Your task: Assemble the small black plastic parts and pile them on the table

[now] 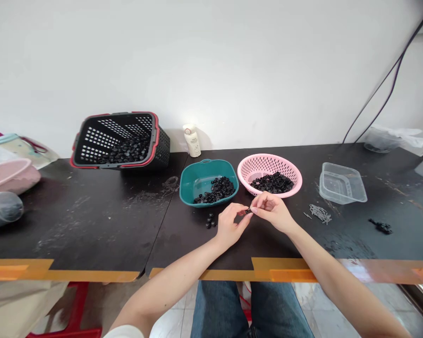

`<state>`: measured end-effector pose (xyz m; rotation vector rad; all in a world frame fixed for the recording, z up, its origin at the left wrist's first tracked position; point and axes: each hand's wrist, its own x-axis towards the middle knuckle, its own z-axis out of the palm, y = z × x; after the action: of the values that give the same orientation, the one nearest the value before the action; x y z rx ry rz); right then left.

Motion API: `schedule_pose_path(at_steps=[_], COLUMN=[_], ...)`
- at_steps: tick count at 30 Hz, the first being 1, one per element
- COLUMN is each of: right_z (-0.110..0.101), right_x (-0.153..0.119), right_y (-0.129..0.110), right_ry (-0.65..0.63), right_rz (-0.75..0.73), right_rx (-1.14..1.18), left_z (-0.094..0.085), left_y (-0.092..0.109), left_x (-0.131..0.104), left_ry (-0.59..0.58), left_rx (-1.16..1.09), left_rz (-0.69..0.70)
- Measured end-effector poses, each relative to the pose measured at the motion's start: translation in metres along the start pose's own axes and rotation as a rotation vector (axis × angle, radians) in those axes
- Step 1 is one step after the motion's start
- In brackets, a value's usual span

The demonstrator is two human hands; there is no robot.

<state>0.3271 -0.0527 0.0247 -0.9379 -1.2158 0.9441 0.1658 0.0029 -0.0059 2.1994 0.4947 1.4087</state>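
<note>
My left hand [231, 224] pinches a small black part [248, 211] between thumb and fingers. From the other side, my right hand [272, 211] closes its fingertips on the same part. Both hands are just above the black table, in front of a teal basin [191, 180] and a pink basket [245, 164], each with a heap of small black pieces inside. A few round black pieces [211, 224] lie on the table left of my left hand. Thin grey pins [320, 213] are piled to the right of my right hand.
A dark basket with red trim [162, 145] leans at back left, holding black pieces. A white bottle [192, 142] stands by the wall. Farther right are a clear container [341, 184] and a black cluster [382, 227]. Orange tape [225, 275] lines the front edge.
</note>
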Motion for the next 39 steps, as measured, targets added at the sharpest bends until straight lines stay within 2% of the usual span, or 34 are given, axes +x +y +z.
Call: schedule_pose_path(at_steps=[26,39], right_z=[0.0008,0.0002], right_x=[0.0012,-0.0001], right_y=[0.0017,0.0006], right_ry=[0.032,0.010], right_rz=[0.008,0.004], right_rx=[0.005,-0.008], left_z=[0.0001,-0.0001], left_y=[-0.0001,0.0008], left_x=[-0.0008,0.0001], left_ry=[-0.014,0.001], left_rx=[-0.011,0.001], left_rz=[-0.028,-0.020])
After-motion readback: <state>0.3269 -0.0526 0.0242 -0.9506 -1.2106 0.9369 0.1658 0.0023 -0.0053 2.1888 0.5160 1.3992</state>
